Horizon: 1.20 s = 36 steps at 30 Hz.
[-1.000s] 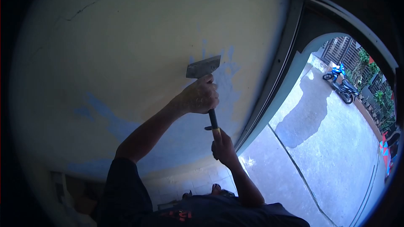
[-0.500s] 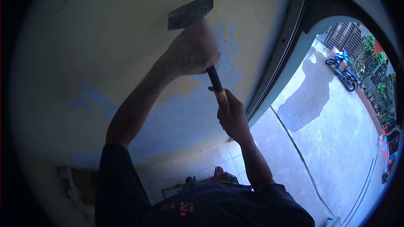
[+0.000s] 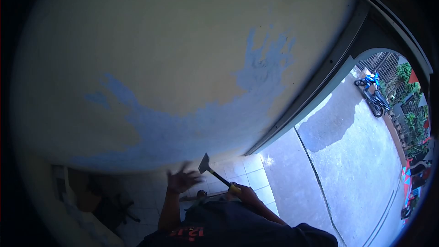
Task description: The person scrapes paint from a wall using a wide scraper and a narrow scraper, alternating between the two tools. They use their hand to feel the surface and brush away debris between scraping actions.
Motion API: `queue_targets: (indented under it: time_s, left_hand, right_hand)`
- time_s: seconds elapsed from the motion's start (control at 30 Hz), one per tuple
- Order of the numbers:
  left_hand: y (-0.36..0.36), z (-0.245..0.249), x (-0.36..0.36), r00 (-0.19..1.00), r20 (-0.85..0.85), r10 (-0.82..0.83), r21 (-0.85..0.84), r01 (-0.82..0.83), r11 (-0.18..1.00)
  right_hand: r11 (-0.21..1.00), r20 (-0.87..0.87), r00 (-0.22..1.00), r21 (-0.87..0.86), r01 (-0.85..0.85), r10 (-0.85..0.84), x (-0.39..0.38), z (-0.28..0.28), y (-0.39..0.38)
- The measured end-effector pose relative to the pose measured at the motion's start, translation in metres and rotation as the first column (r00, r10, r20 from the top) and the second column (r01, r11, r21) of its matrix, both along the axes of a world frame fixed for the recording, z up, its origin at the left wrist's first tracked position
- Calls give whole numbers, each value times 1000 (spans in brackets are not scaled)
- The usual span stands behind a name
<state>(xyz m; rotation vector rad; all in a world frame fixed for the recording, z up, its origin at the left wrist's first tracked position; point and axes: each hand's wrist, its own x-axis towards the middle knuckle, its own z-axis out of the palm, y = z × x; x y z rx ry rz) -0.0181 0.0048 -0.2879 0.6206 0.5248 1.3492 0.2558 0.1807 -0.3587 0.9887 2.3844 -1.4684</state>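
Observation:
A long-handled scraper (image 3: 218,177) with a flat metal blade and a black and yellow handle is in my right hand (image 3: 247,195), low in front of my body. Its blade points up and left, apart from the wall. My left hand (image 3: 184,180), slightly smeared by motion, is beside the blade with fingers spread and nothing in it. Ahead is a yellowish wall (image 3: 169,50) with pale blue-grey patches (image 3: 183,130) across its lower part and at the upper right.
A dark frame (image 3: 315,80) edges the wall on the right. Beyond it lies a concrete yard (image 3: 347,164) with a blue motorcycle (image 3: 376,95) and plants. Below are white floor tiles (image 3: 258,180). A dark chair-like object (image 3: 121,210) stands at lower left.
The scraper has come down and away from the wall. My left hand has let go of it and opened. My right hand has lowered, still gripping the handle. The view has shifted.

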Motion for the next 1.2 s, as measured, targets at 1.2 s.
queue_targets:
  time_s: [1.2]
  left_hand:
    - [-246, -137, -92, 721, -692, 31, -456, -470, 756]
  right_hand:
    - [76, 139, 416, -884, 461, -899, -48, 27, -127]
